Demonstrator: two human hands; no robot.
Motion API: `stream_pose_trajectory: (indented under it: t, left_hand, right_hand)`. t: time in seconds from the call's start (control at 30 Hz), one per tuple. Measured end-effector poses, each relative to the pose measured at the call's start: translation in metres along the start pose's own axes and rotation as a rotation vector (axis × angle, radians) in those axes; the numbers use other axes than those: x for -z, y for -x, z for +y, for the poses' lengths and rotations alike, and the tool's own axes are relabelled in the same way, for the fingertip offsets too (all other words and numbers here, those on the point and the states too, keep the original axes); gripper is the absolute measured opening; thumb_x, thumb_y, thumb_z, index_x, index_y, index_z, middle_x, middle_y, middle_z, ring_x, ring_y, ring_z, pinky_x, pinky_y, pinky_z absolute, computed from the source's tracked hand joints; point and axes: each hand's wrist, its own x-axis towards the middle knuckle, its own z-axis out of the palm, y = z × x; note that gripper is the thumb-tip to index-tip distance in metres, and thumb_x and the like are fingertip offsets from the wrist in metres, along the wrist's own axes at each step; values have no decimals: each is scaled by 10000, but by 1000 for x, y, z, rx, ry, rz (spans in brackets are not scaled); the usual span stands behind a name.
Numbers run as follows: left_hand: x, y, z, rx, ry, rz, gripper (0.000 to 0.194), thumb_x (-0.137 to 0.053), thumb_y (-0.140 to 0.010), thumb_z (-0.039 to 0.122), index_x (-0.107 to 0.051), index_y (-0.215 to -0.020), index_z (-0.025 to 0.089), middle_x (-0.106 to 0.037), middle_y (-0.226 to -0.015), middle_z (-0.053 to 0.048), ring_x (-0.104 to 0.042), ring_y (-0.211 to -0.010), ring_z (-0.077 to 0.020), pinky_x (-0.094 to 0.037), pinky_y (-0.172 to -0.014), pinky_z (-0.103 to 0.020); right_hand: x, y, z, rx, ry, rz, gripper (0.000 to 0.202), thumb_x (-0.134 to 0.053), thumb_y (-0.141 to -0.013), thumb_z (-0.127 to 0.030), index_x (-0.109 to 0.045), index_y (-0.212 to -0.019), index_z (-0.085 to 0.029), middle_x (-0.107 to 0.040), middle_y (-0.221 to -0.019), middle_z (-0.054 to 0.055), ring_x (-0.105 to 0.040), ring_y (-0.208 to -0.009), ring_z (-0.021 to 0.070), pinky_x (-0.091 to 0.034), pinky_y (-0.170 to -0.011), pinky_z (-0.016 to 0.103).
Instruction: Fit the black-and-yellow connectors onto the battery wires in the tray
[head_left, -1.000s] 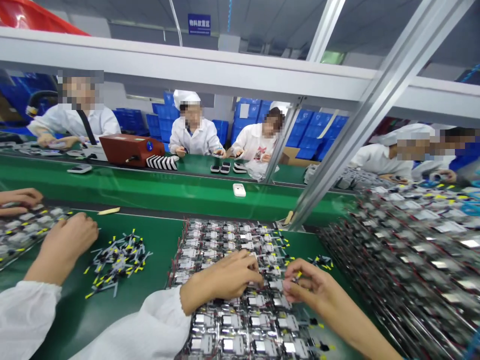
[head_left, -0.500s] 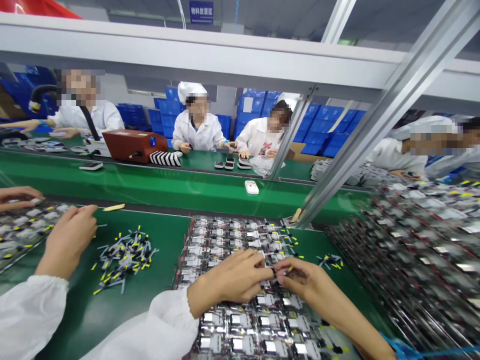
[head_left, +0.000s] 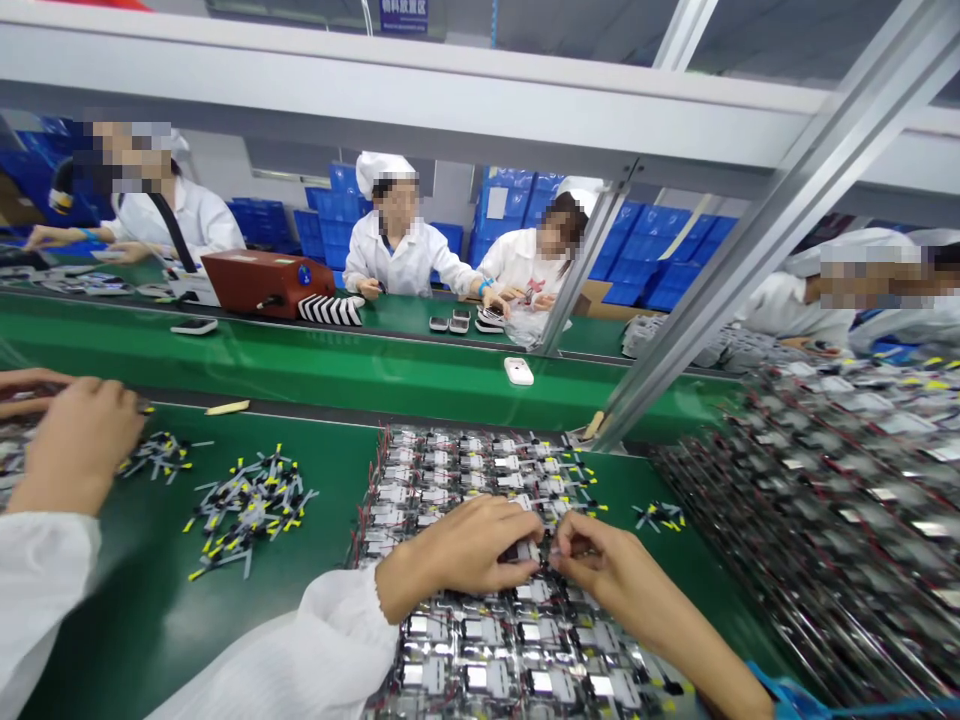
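A clear tray [head_left: 491, 655] of small white-and-silver parts with red and black wires lies on the green bench in front of me. Over its middle, my left hand [head_left: 469, 545] curves around one of the small white parts [head_left: 527, 550], thumb below and fingers above. Close beside it on the right, my right hand [head_left: 592, 555] pinches at the same spot; what its fingertips grip is too small to make out. Left of the tray is a pile of grey pieces with yellow tips [head_left: 255, 505]. A smaller group of such pieces [head_left: 660, 516] lies to the right.
Stacked trays [head_left: 847, 520] rise at the right. A co-worker's hand [head_left: 79, 440] is at the far left beside another pile [head_left: 161, 455]. Beyond the bench, a green belt [head_left: 405, 375] carries white devices [head_left: 518, 371]. A slanted metal post [head_left: 697, 270] stands behind the tray.
My left fingers have opened wider around the white part, and my right fingertips have drawn slightly closer together. The co-worker's hand has moved left, uncovering a pile. The white device has shifted right on the belt.
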Motion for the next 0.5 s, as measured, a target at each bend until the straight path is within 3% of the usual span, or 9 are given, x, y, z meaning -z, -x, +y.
stream_pose_trajectory:
  t: [0.1,0.23,0.5]
  left_hand:
    - [-2,1,-1,-7,1,-2,173,-588,-902,300,-587,-1043,201,-680,-950,-39,-639,-883,-209,-454,-786,-308]
    - [-3,2,-3,-20,-3,8,178,-589,-906,289,-595,-1056,194,-688,-973,-44,-646,-909,-213,-457,-798,-309]
    - [-3,1,-3,-16,31,20,229,-601,-907,294,-623,-1109,188,-711,-1001,-58,-667,-929,-222,-478,-827,-320]
  right_hand:
    - [4,1,-2,-11,25,-37,100,-547,-836,-291,-570,-775,-215,-590,-707,-21,-545,-639,164,-386,-596,252]
    - [11,4,0,83,141,-58,184,-529,-898,-306,-691,-874,-221,-684,-865,38,-631,-797,212,-452,-726,303]
    - [13,11,13,135,244,4,245,-504,-942,-327,-725,-967,-223,-695,-923,82,-647,-885,254,-507,-795,376]
